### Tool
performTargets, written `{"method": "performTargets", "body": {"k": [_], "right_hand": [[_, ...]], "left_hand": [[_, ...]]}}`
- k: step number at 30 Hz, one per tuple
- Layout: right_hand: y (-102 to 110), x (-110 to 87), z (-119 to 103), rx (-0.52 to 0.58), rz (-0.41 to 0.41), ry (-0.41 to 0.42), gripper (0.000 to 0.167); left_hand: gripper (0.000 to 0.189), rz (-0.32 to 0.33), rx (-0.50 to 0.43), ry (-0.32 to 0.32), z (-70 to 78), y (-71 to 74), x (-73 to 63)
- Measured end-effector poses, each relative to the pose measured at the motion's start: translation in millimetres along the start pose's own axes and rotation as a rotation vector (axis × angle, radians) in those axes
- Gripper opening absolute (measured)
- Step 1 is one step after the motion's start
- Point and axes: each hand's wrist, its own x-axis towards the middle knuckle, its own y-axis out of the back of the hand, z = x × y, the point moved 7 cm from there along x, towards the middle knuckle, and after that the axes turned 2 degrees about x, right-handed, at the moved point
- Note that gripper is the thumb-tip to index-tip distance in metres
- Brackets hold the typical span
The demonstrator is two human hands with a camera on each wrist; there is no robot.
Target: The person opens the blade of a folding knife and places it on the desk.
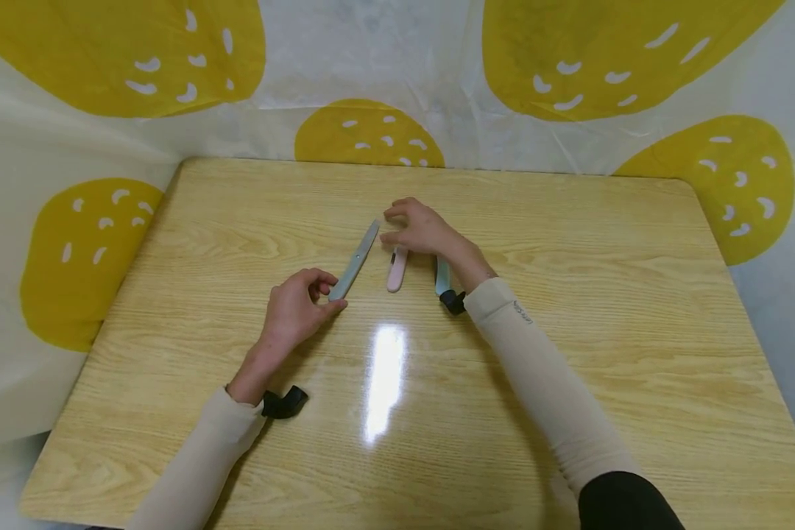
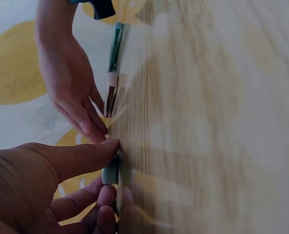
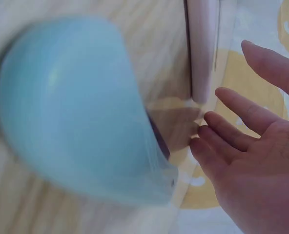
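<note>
My left hand (image 1: 294, 305) pinches the handle end of a folding knife (image 1: 352, 271) between thumb and fingers. Its handle is pale green, and the grey blade lies unfolded, pointing away toward the back of the table. In the left wrist view the thumb covers part of the green handle (image 2: 110, 175). Over the far end of a slim pink-handled tool (image 1: 396, 274) hovers my right hand (image 1: 424, 227). Its fingers are spread and hold nothing in the right wrist view. Under the right wrist lies a pale blue-green tool (image 1: 443, 276), partly hidden; its rounded end (image 3: 76, 107) looms large close to the camera.
All of this is on a wood-grain table (image 1: 603, 294) with rounded corners. A white curtain (image 1: 371, 51) with yellow shapes hangs behind and along the sides. Black camera mounts (image 1: 285, 403) stick out from the wrists, and a bright reflection shows on the tabletop.
</note>
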Motion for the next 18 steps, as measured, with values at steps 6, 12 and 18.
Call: {"method": "performTargets", "body": {"k": [6, 12, 18], "right_hand": [[15.3, -11.7, 5.5, 0.079, 0.057, -0.008, 0.050], [25.6, -20.9, 11.7, 0.145, 0.139, -0.009, 0.043], [23.1, -23.2, 14.6, 0.168, 0.156, 0.001, 0.038]], "left_hand": [[0.038, 0.014, 0.007, -0.017, 4.7, 1.6, -0.9], [0.039, 0.098, -0.002, -0.058, 19.4, 5.8, -0.5], [0.035, 0.098, -0.044, -0.089, 39.2, -0.7, 3.0]]}}
